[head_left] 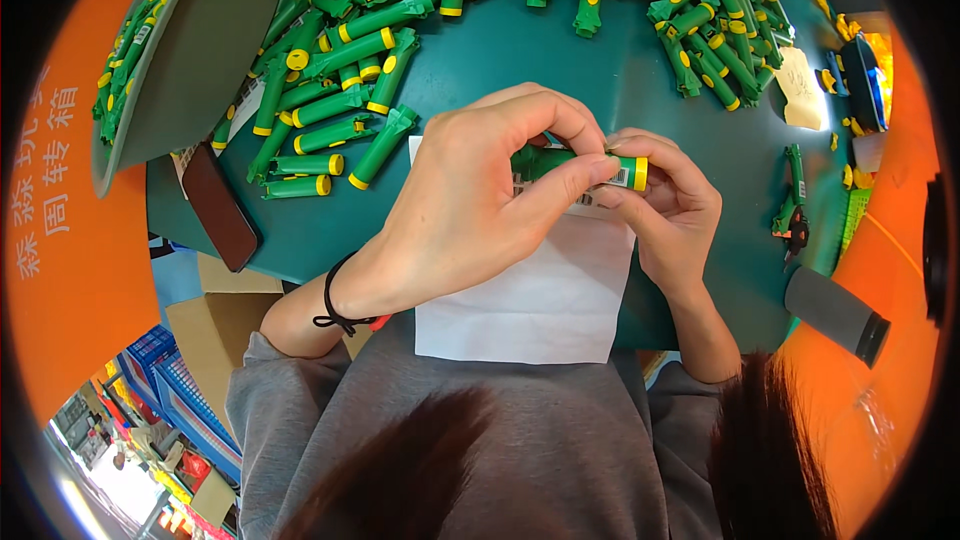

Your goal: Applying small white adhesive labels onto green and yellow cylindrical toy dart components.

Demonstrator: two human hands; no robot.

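Note:
A green plastic tube with a yellow end cap (641, 174) lies sideways between my two hands above the table. My left hand (470, 190) is closed round its far-left part, with the thumb pressing near a small white barcode label (622, 178). Around the capped end, the fingers and thumb of my right hand (680, 200) are closed as well. Under both hands lies a white sheet (520, 300) at the table's near edge; some dark printing shows near its top. My left hand hides much of the tube.
Many similar green tubes (340, 105) are heaped at the left and back, with another heap (715, 30) at the back right. A grey bin (200, 50) leans at the left above a dark phone (218, 208). A grey tumbler (835, 315) lies at the right edge of the green table (480, 50).

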